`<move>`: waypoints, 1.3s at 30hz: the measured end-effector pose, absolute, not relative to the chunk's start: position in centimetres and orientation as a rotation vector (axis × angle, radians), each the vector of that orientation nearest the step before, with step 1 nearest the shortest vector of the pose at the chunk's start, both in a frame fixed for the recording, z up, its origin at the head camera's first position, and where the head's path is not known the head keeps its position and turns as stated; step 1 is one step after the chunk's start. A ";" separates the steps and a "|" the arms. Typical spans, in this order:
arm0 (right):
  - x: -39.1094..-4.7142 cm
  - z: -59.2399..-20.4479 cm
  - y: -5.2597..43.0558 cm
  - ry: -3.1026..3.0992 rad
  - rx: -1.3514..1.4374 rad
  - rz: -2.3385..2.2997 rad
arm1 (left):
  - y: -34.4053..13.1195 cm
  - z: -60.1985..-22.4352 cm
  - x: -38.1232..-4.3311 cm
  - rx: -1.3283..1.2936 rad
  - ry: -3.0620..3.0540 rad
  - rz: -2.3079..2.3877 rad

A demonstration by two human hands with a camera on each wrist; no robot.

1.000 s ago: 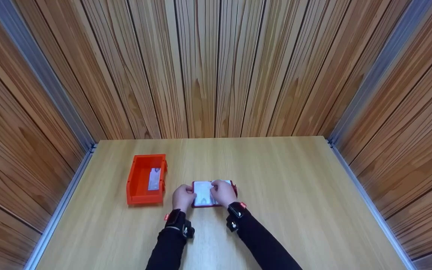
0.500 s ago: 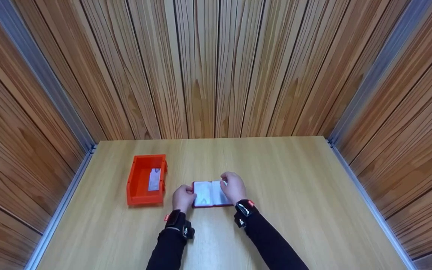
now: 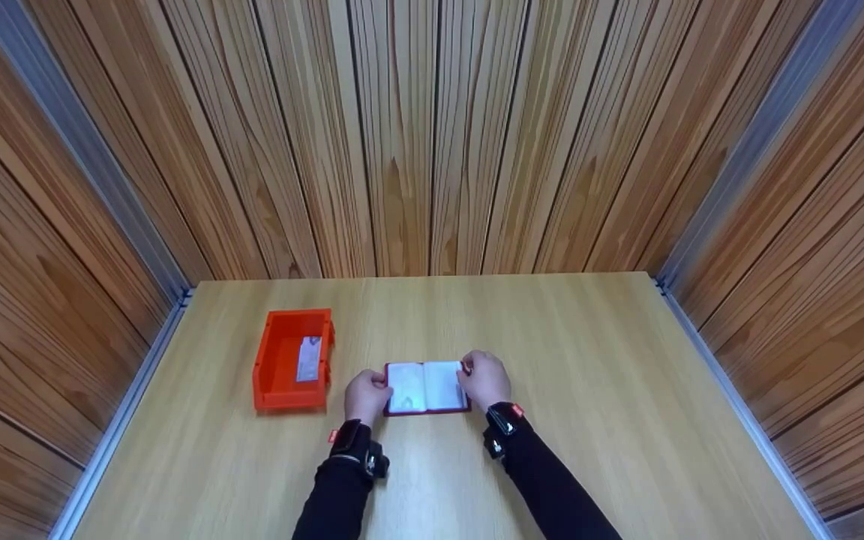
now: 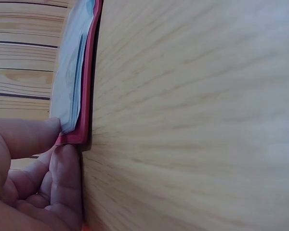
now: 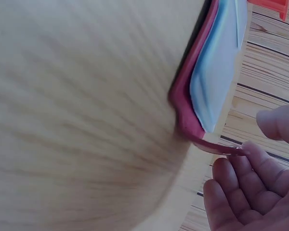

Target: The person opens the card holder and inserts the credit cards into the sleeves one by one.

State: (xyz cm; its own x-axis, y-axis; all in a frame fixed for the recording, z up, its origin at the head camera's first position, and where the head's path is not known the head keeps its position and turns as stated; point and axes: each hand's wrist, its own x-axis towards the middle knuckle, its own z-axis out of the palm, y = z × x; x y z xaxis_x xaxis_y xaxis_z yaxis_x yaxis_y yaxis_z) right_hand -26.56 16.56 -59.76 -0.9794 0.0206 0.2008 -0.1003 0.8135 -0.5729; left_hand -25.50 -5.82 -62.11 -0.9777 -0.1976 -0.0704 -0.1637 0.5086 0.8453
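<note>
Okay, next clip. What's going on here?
A person has a small red-covered booklet lying open on the table. The left hand pinches its left edge. The right hand is at the opposite end, its fingers touching the red strap. Off to the person's left stands an orange bin with a pale, flat item inside.

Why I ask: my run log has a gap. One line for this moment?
Left hand pinches booklet; right hand touches strap; booklet open on table; pale slip in bin
</note>
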 end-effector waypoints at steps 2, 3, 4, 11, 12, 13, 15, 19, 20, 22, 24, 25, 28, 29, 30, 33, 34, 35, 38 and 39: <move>-26.5 -59.8 16.7 -2.815 0.056 0.904 | -5.8 -62.1 -25.5 0.330 -2.700 -1.513; -26.5 -59.8 16.8 -2.820 0.052 0.911 | -5.8 -62.1 -25.5 0.334 -2.699 -1.518; -26.5 -59.8 16.8 -2.825 0.048 0.921 | -5.8 -62.1 -25.5 0.336 -2.697 -1.519; -26.4 -59.9 17.0 -2.820 0.036 0.942 | -5.8 -62.0 -25.5 0.347 -2.684 -1.532; -26.5 -60.0 17.0 -2.817 0.036 0.944 | -5.8 -62.0 -25.4 0.347 -2.684 -1.532; -26.5 -60.0 17.1 -2.813 0.033 0.945 | -5.8 -62.0 -25.4 0.345 -2.685 -1.531; -26.5 -60.2 17.2 -2.806 0.021 0.947 | -5.8 -61.9 -25.4 0.349 -2.686 -1.538; -26.5 -60.3 17.4 -2.792 0.022 0.945 | -5.8 -62.0 -25.5 0.366 -2.680 -1.555; -26.5 -60.4 17.4 -2.790 0.029 0.942 | -5.8 -62.0 -25.5 0.365 -2.677 -1.556; -26.5 -60.4 17.4 -2.788 0.049 0.934 | -5.8 -62.1 -25.5 0.353 -2.671 -1.544; -26.5 -60.3 17.3 -2.789 0.073 0.907 | -5.8 -62.1 -25.5 0.330 -2.666 -1.525; -26.4 -60.3 17.3 -2.790 0.084 0.894 | -5.8 -62.1 -25.5 0.325 -2.664 -1.520; -26.4 -60.3 17.2 -2.798 0.101 0.851 | -5.8 -62.1 -25.4 0.327 -2.669 -1.526; -26.4 -60.3 17.2 -2.803 0.101 0.840 | -5.8 -62.1 -25.4 0.331 -2.671 -1.531; -26.4 -60.3 17.2 -2.810 0.099 0.837 | -5.8 -62.1 -25.4 0.340 -2.674 -1.536; -26.5 -60.4 17.2 -2.836 0.087 0.828 | -5.8 -62.0 -25.4 0.346 -2.679 -1.537; -26.5 -60.4 17.2 -2.845 0.083 0.825 | -5.8 -62.0 -25.4 0.343 -2.678 -1.534; -26.5 -60.4 17.2 -2.852 0.084 0.821 | -5.8 -62.0 -25.4 0.343 -2.679 -1.534; -26.7 -60.5 17.2 -2.866 0.080 0.811 | -5.8 -62.0 -25.4 0.339 -2.679 -1.535; -26.7 -60.5 17.2 -2.868 0.078 0.808 | -5.9 -61.9 -25.4 0.339 -2.680 -1.540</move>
State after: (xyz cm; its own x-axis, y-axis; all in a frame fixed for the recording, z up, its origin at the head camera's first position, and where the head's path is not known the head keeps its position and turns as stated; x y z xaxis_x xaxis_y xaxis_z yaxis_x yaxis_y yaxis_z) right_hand -26.71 17.18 -60.46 -0.9858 -0.0069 0.1681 -0.0935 0.8527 -0.5139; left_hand -25.41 -5.85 -61.94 -0.9757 -0.2040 -0.0804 -0.1722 0.4859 0.8569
